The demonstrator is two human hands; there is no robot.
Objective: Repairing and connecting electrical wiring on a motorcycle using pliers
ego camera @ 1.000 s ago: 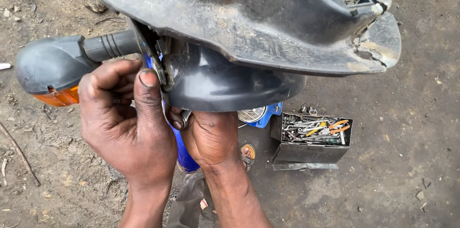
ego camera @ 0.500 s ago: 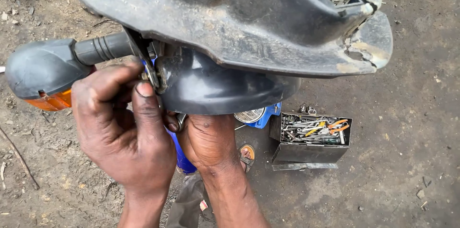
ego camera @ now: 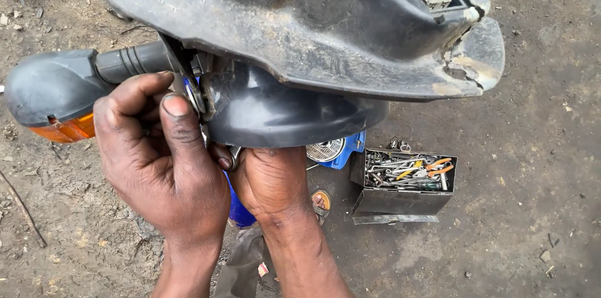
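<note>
Both hands work close together under the dark, scuffed motorcycle cowl (ego camera: pixel 294 29). The left hand (ego camera: pixel 159 166) is curled, its thumb pressed against a small metal washer and bolt (ego camera: pixel 195 96) at the bracket where the turn-signal stalk (ego camera: pixel 128 62) meets the cowl; what its fingers pinch behind is hidden. The right hand (ego camera: pixel 269 179) reaches up from below, touching the rounded black housing (ego camera: pixel 294 119); whether it grips anything, I cannot tell. The bolt lies just above and between the hands, nearer the left. The turn signal (ego camera: pixel 53 94) runs leftward, its long axis roughly level. A metal toolbox (ego camera: pixel 400 201) sits on the dirt ground (ego camera: pixel 538 148), well apart to the right.
</note>
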